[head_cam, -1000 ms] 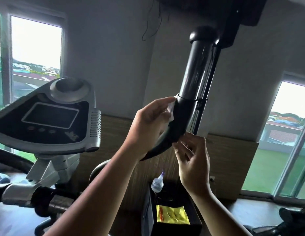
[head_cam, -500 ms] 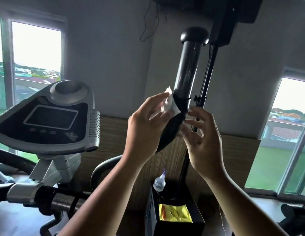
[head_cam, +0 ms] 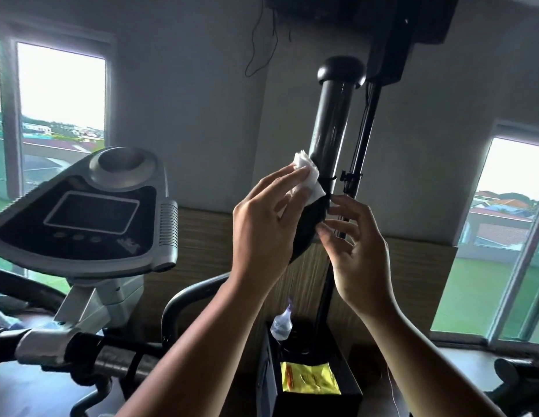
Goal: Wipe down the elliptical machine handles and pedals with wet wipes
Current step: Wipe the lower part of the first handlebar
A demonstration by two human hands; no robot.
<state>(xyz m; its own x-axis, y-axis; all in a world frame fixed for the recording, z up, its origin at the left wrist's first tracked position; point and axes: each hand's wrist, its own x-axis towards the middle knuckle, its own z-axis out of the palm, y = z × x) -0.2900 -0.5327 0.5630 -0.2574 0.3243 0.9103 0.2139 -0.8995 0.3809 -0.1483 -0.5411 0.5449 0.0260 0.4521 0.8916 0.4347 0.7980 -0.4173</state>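
The black elliptical handle (head_cam: pixel 333 127) rises upright in the middle of the view and ends in a rounded cap. My left hand (head_cam: pixel 265 224) presses a crumpled white wet wipe (head_cam: pixel 307 176) against the handle's left side, just above its bend. My right hand (head_cam: pixel 355 251) is beside the handle on the right, fingers spread, fingertips touching the handle below the wipe. The pedals are out of sight.
The grey console (head_cam: pixel 84 212) with its dark screen stands at the left, above the machine's frame. Below my hands a black box (head_cam: pixel 310 398) holds a yellow packet (head_cam: pixel 309 382) and a small clear bottle (head_cam: pixel 281 322). A thin black stand pole (head_cam: pixel 360 152) runs behind the handle. Windows flank both sides.
My left hand has slid the wipe up the handle, and more of the wipe shows now. My right hand has opened its fingers and shifted up beside the handle.
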